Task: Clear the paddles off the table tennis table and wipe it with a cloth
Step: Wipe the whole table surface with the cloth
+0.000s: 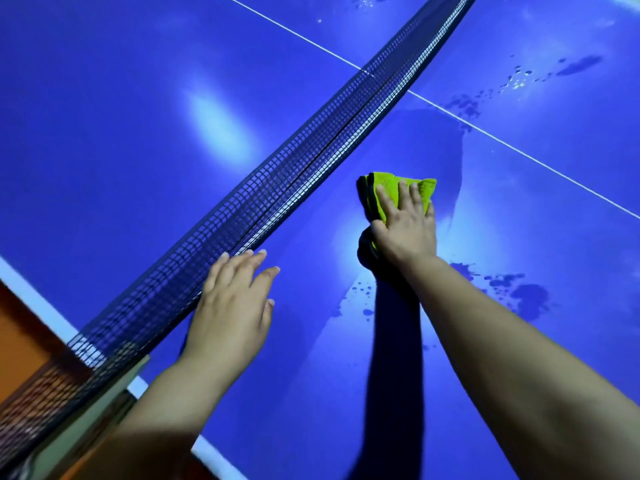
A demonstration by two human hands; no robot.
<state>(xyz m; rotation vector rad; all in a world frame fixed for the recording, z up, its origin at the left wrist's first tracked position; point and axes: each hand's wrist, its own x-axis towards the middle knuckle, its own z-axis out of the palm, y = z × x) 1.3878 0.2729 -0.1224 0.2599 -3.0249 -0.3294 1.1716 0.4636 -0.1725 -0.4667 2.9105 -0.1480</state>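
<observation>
Pressing the cloth point(390, 183) beside the net point(277, 192) with my flat, open right hand point(405, 230), I see no paddles, but splashes point(530, 299) remain.

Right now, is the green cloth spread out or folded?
Folded: the green cloth shows layered edges on its left side, under the right hand pressing it flat on the table.

Cloth point(391, 178) was lime green, folded into a thick bunched pad, lying flat on the table point(104, 116) near the net point(277, 181), on its right-hand side. Table top was glossy blue with a thin white line point(519, 150) across it. Surface was wet: dark drops and smears point(526, 296) in patches, and a broad curved streak ran past the cloth.
</observation>
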